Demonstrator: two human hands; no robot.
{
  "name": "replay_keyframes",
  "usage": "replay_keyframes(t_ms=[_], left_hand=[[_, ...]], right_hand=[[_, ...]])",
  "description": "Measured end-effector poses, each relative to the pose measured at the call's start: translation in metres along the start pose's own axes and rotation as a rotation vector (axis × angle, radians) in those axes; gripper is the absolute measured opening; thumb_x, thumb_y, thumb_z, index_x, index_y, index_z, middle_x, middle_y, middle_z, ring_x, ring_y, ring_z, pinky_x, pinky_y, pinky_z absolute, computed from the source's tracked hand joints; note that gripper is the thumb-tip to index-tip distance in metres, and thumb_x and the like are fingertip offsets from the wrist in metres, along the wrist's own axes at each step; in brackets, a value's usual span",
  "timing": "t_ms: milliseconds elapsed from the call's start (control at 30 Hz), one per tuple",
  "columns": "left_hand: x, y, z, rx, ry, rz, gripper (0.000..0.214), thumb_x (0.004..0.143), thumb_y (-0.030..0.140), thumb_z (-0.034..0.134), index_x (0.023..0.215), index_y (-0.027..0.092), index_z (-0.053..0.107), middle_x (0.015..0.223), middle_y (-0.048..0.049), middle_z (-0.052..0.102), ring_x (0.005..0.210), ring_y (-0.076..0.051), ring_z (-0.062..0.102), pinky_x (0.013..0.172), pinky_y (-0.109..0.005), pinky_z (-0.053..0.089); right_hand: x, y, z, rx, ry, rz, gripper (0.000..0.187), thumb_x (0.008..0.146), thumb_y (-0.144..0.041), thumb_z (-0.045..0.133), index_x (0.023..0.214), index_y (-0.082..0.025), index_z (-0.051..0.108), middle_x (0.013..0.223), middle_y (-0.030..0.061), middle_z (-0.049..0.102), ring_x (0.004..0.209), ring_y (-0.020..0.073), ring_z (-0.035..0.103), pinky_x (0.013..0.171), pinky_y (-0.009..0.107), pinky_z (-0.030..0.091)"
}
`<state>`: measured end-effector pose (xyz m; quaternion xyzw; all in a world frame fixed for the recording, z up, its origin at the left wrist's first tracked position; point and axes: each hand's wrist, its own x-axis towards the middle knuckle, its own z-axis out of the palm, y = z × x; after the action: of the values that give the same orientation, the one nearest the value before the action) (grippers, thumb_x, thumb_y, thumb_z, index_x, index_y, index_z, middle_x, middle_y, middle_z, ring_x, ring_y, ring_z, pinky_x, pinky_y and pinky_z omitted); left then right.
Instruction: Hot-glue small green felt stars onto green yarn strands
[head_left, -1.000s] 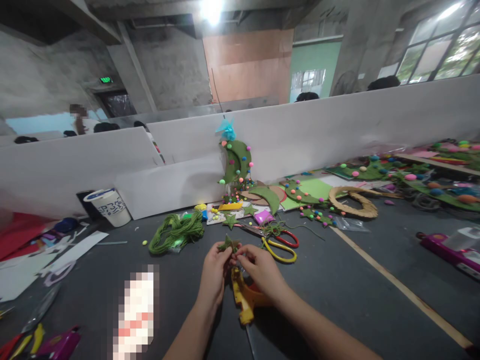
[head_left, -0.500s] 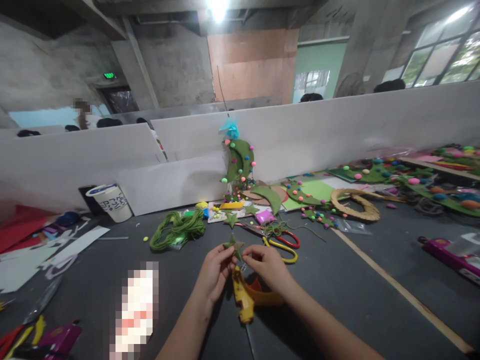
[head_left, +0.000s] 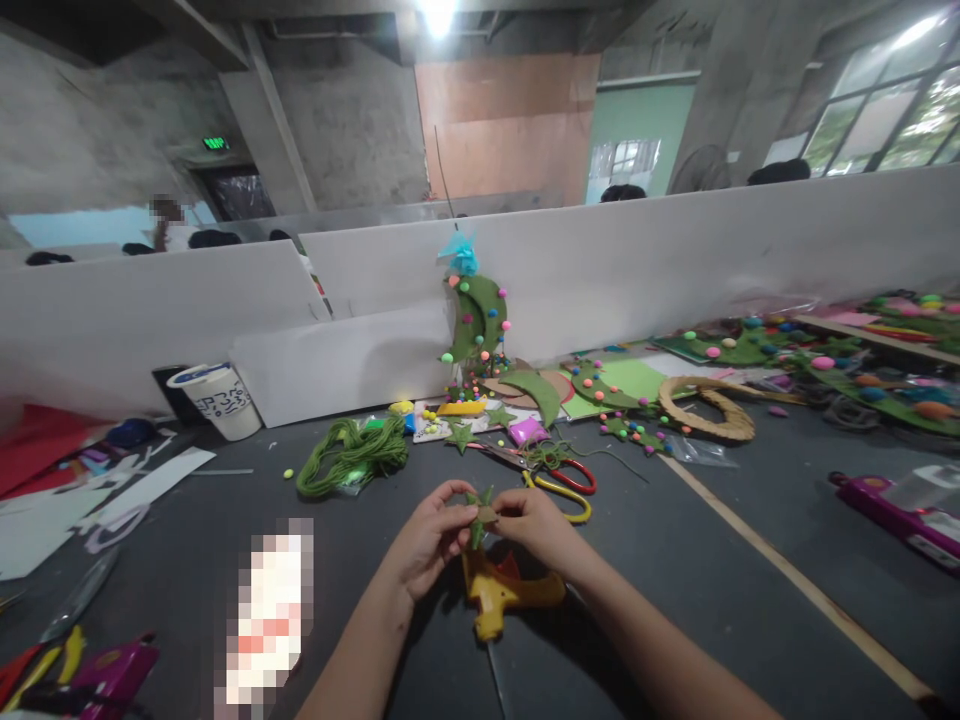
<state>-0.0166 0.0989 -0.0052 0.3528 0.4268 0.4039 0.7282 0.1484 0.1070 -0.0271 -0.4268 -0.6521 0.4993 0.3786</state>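
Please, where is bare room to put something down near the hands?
Bare dark surface lies between the right hand and the tan strip, and between the left hand and the green cord bundle. It is crowded around the yellow-and-red-handled scissors and along the white partition. Both hands pinch a green felt star.

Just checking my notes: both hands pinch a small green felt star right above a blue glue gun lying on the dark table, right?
Not quite. The head view shows the glue gun is yellow, not blue. The rest holds: the left hand and right hand both pinch the small green felt star just above it, and it lies on the dark table.
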Motion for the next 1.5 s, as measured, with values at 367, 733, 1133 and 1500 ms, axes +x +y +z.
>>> replay_keyframes(t_ms=[367, 733, 1133, 1500], left_hand=[[-0.004, 0.0, 0.004, 0.054, -0.045, -0.015, 0.031, 0.067, 0.022, 0.069, 0.095, 0.016, 0.06, 0.074, -0.0045, 0.066, 0.059, -0.013, 0.062, 0.057, -0.022, 0.046], [-0.005, 0.0, 0.004, 0.165, -0.104, 0.014, 0.036, 0.063, 0.02, 0.07, 0.097, 0.019, 0.057, 0.07, -0.0027, 0.065, 0.06, -0.016, 0.063, 0.06, -0.027, 0.047], [-0.007, -0.001, 0.004, 0.196, -0.124, 0.033, 0.033, 0.062, 0.017, 0.068, 0.088, 0.02, 0.049, 0.067, 0.0005, 0.063, 0.056, -0.016, 0.064, 0.051, -0.022, 0.044], [-0.004, -0.004, 0.004, 0.19, -0.075, 0.043, 0.034, 0.056, 0.017, 0.069, 0.082, 0.021, 0.048, 0.061, 0.0038, 0.058, 0.051, -0.016, 0.062, 0.049, -0.024, 0.045]], right_hand=[[-0.003, -0.009, -0.001, -0.189, 0.094, -0.098, 0.013, 0.07, -0.01, 0.053, 0.06, -0.015, 0.061, 0.055, -0.0046, 0.049, 0.057, 0.0102, 0.045, 0.055, 0.02, 0.032], [-0.002, -0.009, -0.014, -0.329, 0.038, -0.213, 0.023, 0.07, -0.005, 0.053, 0.071, -0.019, 0.07, 0.066, -0.0028, 0.044, 0.067, 0.0117, 0.046, 0.062, 0.021, 0.033], [-0.001, -0.008, -0.016, -0.354, 0.002, -0.174, 0.016, 0.072, -0.01, 0.053, 0.067, -0.017, 0.066, 0.067, -0.0018, 0.046, 0.067, 0.0131, 0.048, 0.062, 0.023, 0.035], [-0.001, -0.008, -0.032, -0.275, -0.12, 0.004, 0.014, 0.072, -0.028, 0.057, 0.064, -0.017, 0.064, 0.062, -0.0001, 0.056, 0.061, 0.0149, 0.051, 0.058, 0.025, 0.037]])
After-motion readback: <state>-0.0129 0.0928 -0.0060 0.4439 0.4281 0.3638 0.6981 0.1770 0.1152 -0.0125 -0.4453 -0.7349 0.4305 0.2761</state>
